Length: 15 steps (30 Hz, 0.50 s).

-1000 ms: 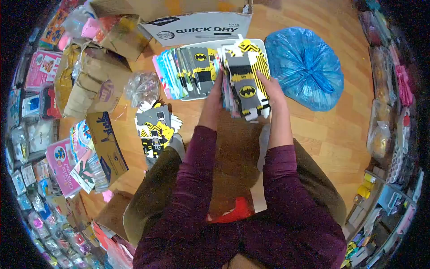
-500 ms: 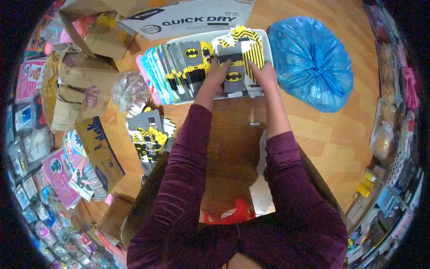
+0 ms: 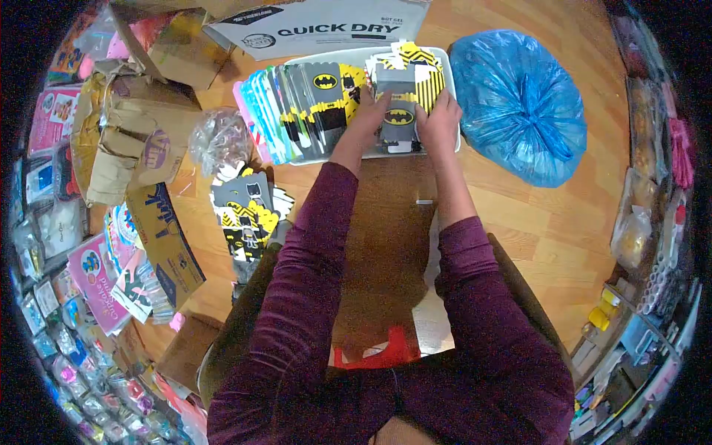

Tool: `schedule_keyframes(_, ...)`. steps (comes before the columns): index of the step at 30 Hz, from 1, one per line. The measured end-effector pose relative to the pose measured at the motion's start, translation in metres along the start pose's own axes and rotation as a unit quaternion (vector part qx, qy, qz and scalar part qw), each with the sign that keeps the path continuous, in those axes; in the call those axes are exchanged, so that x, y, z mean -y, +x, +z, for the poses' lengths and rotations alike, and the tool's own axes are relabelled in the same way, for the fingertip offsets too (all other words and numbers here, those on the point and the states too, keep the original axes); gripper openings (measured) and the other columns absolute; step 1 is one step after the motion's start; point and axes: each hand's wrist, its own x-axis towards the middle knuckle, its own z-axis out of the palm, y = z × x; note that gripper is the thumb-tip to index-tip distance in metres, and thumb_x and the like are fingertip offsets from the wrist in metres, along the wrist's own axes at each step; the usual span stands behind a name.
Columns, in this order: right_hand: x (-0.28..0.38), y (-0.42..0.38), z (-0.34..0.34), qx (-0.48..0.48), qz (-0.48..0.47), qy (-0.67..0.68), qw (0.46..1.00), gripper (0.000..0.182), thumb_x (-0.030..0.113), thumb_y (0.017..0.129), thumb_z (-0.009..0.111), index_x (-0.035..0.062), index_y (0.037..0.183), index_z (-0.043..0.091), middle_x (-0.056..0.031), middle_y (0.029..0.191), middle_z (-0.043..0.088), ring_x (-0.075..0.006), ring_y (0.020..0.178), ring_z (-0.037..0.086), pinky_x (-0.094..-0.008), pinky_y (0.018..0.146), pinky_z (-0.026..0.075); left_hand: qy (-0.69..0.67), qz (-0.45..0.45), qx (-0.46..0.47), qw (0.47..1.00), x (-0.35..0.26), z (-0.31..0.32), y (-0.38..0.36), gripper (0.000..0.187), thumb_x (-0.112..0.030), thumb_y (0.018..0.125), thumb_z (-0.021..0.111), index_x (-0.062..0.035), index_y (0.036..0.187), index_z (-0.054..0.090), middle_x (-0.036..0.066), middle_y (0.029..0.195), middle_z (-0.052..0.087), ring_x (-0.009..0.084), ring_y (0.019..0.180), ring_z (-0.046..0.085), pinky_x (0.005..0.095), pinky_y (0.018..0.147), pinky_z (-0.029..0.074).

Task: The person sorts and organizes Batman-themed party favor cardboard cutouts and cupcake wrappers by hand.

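A white plastic tub [image 3: 320,157] holds flat, printed Batman popcorn boxes standing in rows. My left hand [image 3: 368,122] is at the left side of a grey and black bundle of flat Batman popcorn boxes [image 3: 399,117], thumb against its front. On the bundle's right side, my right hand [image 3: 440,122] is closed around the edge, beside a yellow-and-black striped piece [image 3: 429,89]. The bundle stands upright at the tub's right end. To its left are more grey Batman boxes [image 3: 325,83] in clear wrap, then blue and pink packs [image 3: 261,104].
A blue plastic bag [image 3: 519,107] sits right of the tub. Behind is a "Quick Dry" carton [image 3: 319,31]. More Batman pieces [image 3: 248,211] lie on the floor at left, near a clear bag [image 3: 220,141] and an open brown carton [image 3: 130,159]. Packaged goods line both sides.
My fingers have drawn in along both sides of the bundle, the right hand's closer together. The bundle now looks more upright and squared. The view has shifted slightly.
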Motion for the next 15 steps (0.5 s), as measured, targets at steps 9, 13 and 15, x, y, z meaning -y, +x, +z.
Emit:
schedule_keyframes(9, 0.035, 0.041, -0.082, -0.081, -0.003, -0.015, 0.997, 0.056, 0.035, 0.069, 0.061, -0.0025, 0.109, 0.047, -0.0268, 0.101, 0.05, -0.0394, 0.098, 0.044, -0.0453, 0.082, 0.036, 0.269, 0.095, 0.062, 0.956, -0.131, -0.079, -0.085, 0.051, -0.04, 0.082, 0.05, -0.0025, 0.116, 0.044, 0.008, 0.099, 0.055, 0.0165, 0.085, 0.053, 0.0287, 0.071, 0.044)
schedule_keyframes(13, 0.113, 0.043, -0.13, -0.137, -0.109, 0.153, 0.973, 0.048, 0.034, 0.07, 0.063, -0.0042, 0.098, 0.055, -0.0232, 0.094, 0.056, -0.0336, 0.09, 0.053, -0.0386, 0.081, 0.04, 0.407, 0.216, -0.036, 0.887, -0.203, -0.163, -0.171, 0.049, -0.038, 0.081, 0.052, -0.0022, 0.114, 0.046, 0.007, 0.098, 0.056, 0.0142, 0.083, 0.054, 0.0263, 0.071, 0.045)
schedule_keyframes(15, 0.156, 0.035, -0.16, -0.135, -0.137, 0.236, 0.953, 0.045, 0.033, 0.07, 0.064, -0.0047, 0.094, 0.057, -0.0216, 0.092, 0.058, -0.0311, 0.087, 0.056, -0.036, 0.079, 0.042, 0.464, 0.215, -0.086, 0.855, -0.221, -0.2, -0.23, 0.044, -0.033, 0.083, 0.05, -0.0022, 0.114, 0.047, 0.006, 0.099, 0.056, 0.0135, 0.086, 0.055, 0.0266, 0.076, 0.044)
